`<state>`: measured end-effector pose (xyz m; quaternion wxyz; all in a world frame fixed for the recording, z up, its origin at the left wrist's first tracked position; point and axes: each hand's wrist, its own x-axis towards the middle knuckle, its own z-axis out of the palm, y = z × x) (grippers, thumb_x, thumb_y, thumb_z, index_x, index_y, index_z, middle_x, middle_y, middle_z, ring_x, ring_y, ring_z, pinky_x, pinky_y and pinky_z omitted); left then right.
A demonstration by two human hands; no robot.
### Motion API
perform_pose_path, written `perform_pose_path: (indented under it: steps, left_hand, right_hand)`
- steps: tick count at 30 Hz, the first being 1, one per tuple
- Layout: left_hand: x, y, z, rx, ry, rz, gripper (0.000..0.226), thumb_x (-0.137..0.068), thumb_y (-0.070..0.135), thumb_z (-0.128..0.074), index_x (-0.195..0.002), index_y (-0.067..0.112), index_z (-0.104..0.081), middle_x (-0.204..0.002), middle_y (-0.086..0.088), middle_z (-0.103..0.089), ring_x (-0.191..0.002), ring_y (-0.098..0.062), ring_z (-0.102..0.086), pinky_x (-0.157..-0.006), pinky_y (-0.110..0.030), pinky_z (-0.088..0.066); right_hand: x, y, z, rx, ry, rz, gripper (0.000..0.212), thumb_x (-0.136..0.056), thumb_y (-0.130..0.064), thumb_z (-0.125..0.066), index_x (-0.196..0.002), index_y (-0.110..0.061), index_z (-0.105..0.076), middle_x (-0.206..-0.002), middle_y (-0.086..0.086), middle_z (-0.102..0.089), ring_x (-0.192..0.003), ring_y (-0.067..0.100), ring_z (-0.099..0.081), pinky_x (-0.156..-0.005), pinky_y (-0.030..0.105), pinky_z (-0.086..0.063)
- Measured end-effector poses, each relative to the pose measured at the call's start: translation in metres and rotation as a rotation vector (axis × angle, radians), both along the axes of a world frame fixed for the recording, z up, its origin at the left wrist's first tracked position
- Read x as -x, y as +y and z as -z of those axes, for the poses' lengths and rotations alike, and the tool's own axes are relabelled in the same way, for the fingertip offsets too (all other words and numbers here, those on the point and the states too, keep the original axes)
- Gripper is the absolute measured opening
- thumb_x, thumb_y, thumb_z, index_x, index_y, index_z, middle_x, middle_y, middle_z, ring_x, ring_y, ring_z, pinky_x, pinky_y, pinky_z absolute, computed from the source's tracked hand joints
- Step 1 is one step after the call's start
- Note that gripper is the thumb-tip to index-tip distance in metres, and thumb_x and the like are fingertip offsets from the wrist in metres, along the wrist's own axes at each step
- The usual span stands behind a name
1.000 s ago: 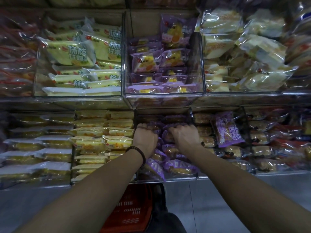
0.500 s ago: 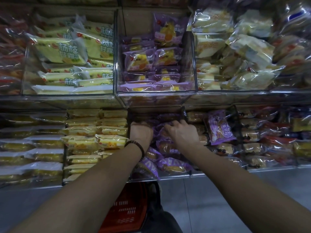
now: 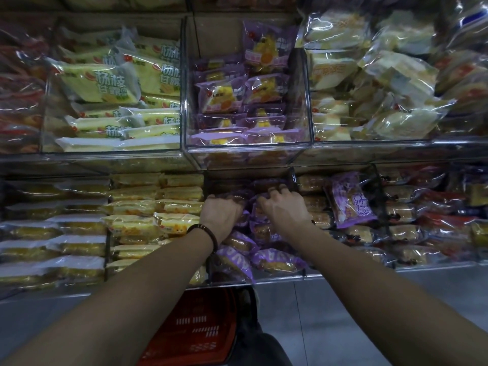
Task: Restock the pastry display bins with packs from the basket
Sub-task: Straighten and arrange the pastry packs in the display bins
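Both hands are in the lower purple bin, toward its back.

- Right hand: fingers curled over the top edge of one of the purple packs at the back of the bin, gripping it.
- Left hand: knuckles up, fingers curled down among the packs. The tips are hidden, so I cannot tell whether they hold one or only press.
- Basket: on the floor, below the bin's front rim and between my forearms. I cannot see what is in it.

Step, as I judge it: seating packs in the rear of the bin.

Notes for doing it well:
- Push by the sealed edges, not the soft middle, since these pastries would likely crush.
- Settle the rear row flat first, and keep the front packs lying label-up.
- Keep elbows low. The clear bin directly above the lower purple bin overhangs it.
- One purple pack stands tilted in the compartment to the right of the bin. It probably belongs in the bin.
- Leave the yellow packs left of the bin alone.
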<state>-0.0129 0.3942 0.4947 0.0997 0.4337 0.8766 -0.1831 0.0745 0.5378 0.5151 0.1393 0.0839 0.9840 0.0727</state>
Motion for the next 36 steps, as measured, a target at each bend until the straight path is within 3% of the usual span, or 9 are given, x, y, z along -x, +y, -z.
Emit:
perform_pose_path:
  steps: [5, 11, 16, 19, 23, 26, 29, 32, 36]
  left_hand:
    - [0.004, 0.004, -0.003, 0.049, -0.101, -0.048, 0.023, -0.102, 0.014, -0.062, -0.122, 0.025, -0.067, -0.116, 0.003, -0.073, -0.107, -0.020, -0.072, -0.092, -0.037, -0.054]
    - [0.005, 0.003, -0.002, 0.067, -0.131, -0.066, 0.025, -0.102, 0.016, -0.063, -0.126, 0.022, -0.067, -0.123, 0.001, -0.071, -0.114, -0.020, -0.069, -0.093, -0.035, -0.053]
    - [0.003, 0.002, -0.004, 0.038, -0.159, -0.117, 0.027, -0.103, 0.012, -0.059, -0.127, 0.022, -0.067, -0.126, -0.001, -0.069, -0.116, -0.022, -0.068, -0.094, -0.035, -0.052]
    - [0.001, -0.001, -0.004, 0.024, -0.154, -0.130, 0.025, -0.101, 0.012, -0.063, -0.124, 0.022, -0.067, -0.120, 0.000, -0.070, -0.111, -0.022, -0.070, -0.089, -0.035, -0.054]
    - [-0.003, -0.004, -0.003, 0.020, -0.149, -0.147, 0.018, -0.100, 0.014, -0.067, -0.117, 0.021, -0.069, -0.108, -0.001, -0.071, -0.100, -0.021, -0.072, -0.083, -0.035, -0.058]
    - [-0.003, -0.004, -0.002, 0.006, -0.143, -0.139, 0.017, -0.100, 0.013, -0.067, -0.114, 0.021, -0.068, -0.106, -0.001, -0.071, -0.098, -0.020, -0.072, -0.081, -0.034, -0.058]
    - [-0.001, -0.005, -0.003, -0.030, -0.156, -0.138, 0.019, -0.099, 0.009, -0.067, -0.114, 0.020, -0.069, -0.105, -0.001, -0.070, -0.098, -0.021, -0.072, -0.081, -0.034, -0.058]
    - [-0.001, -0.009, -0.004, -0.072, -0.194, -0.136, 0.033, -0.098, 0.008, -0.065, -0.129, 0.017, -0.059, -0.108, -0.004, -0.064, -0.098, -0.024, -0.071, -0.078, -0.034, -0.056]
    - [-0.001, -0.016, -0.009, -0.167, -0.127, -0.011, 0.049, -0.096, 0.019, -0.068, -0.140, 0.018, -0.047, -0.138, -0.012, -0.056, -0.103, -0.031, -0.071, -0.083, -0.040, -0.053]
  right_hand:
    - [0.002, -0.001, 0.011, 0.048, 0.013, 0.021, 0.026, -0.098, -0.018, -0.059, -0.123, -0.021, -0.065, -0.128, 0.012, -0.064, -0.126, 0.039, -0.056, -0.081, 0.041, -0.054]
    - [-0.002, 0.005, 0.021, 0.116, -0.032, -0.027, 0.031, -0.100, -0.014, -0.058, -0.131, -0.019, -0.061, -0.139, 0.015, -0.056, -0.130, 0.038, -0.052, -0.079, 0.044, -0.057]
    - [-0.002, 0.009, 0.020, 0.132, -0.075, -0.042, 0.025, -0.099, -0.012, -0.057, -0.122, -0.017, -0.065, -0.143, 0.017, -0.049, -0.120, 0.039, -0.059, -0.070, 0.042, -0.050]
    - [0.003, 0.005, 0.020, 0.140, -0.057, 0.022, 0.022, -0.097, -0.012, -0.060, -0.116, -0.017, -0.071, -0.136, 0.011, -0.053, -0.115, 0.035, -0.061, -0.066, 0.039, -0.047]
    - [0.005, -0.008, 0.031, 0.138, -0.051, 0.064, 0.022, -0.096, -0.009, -0.060, -0.113, -0.013, -0.073, -0.139, 0.014, -0.053, -0.108, 0.037, -0.066, -0.066, 0.040, -0.053]
    - [0.002, -0.009, 0.044, 0.161, -0.030, 0.097, 0.024, -0.093, -0.003, -0.061, -0.113, -0.011, -0.072, -0.141, 0.016, -0.048, -0.117, 0.040, -0.061, -0.072, 0.046, -0.061]
    - [0.003, 0.000, 0.049, 0.202, -0.030, 0.107, 0.020, -0.092, -0.013, -0.070, -0.111, -0.015, -0.073, -0.138, 0.012, -0.049, -0.121, 0.038, -0.060, -0.078, 0.047, -0.061]
    - [0.004, 0.006, 0.047, 0.267, -0.066, 0.126, 0.034, -0.084, -0.021, -0.082, -0.117, -0.022, -0.070, -0.130, 0.008, -0.056, -0.115, 0.032, -0.063, -0.082, 0.044, -0.062]
    - [-0.014, 0.006, 0.032, 0.268, 0.052, 0.095, 0.058, -0.081, -0.025, -0.084, -0.132, -0.018, -0.058, -0.122, 0.010, -0.060, -0.113, 0.032, -0.059, -0.086, 0.042, -0.056]
